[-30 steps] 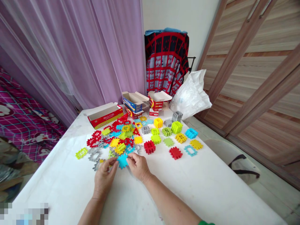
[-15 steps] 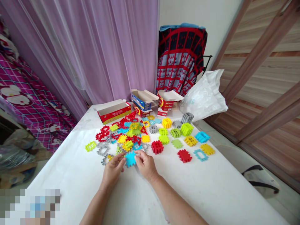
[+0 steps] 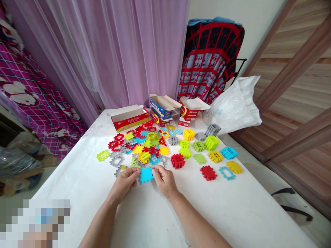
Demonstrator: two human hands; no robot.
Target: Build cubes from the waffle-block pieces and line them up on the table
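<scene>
A blue square plastic building tile (image 3: 146,175) with notched edges is held between both hands over the near side of the table. My left hand (image 3: 126,179) pinches its left edge, thumb on top. On the opposite edge my right hand (image 3: 164,180) grips with thumb and fingers. Just beyond them lies a loose heap of notched tiles in red, yellow, green, grey and blue, with a yellow tile (image 3: 144,157) near its front. Right of the heap sit a red stack of tiles (image 3: 177,161) and a red tile (image 3: 208,173).
Several open cardboard boxes stand along the back, including a red and yellow box (image 3: 130,121) and a blue box (image 3: 160,107). A white plastic bag (image 3: 235,103) slumps at the back right. Sorted stacks, such as a green stack (image 3: 212,142), stand on the white table (image 3: 144,220).
The view has shifted slightly, so the table's contents sit a little further right. Both hands keep hold of the blue tile, and the left fingers have closed in on its corner.
</scene>
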